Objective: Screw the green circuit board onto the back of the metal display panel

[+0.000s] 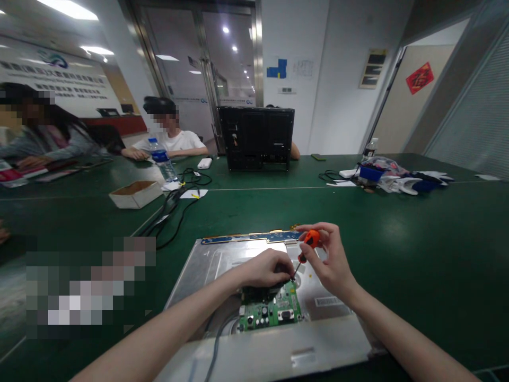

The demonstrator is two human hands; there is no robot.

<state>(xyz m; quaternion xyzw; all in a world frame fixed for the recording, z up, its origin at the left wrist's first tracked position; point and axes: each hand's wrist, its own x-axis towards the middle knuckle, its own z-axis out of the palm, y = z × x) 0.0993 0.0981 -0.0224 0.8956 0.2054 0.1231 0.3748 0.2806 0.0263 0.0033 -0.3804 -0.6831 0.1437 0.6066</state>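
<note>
A silver monitor panel [207,265] lies face down on the green table in front of me, with a green circuit board [274,310] mounted on its back. My right hand [332,260] pinches the orange handle of a small screwdriver [308,244], its tip pointing down at the board's upper edge. My left hand [268,268] is curled closed over the top of the board, fingertips right beside the screwdriver tip. What those fingers pinch is hidden. A blue strip board [250,237] runs along the panel's far edge.
A black monitor back [256,138] stands upright across the table. Black cables [175,204], a water bottle [163,162] and a white cardboard tray [135,193] lie to the left. Gloves and a blue box [371,172] sit at the far right. Two people sit at the left.
</note>
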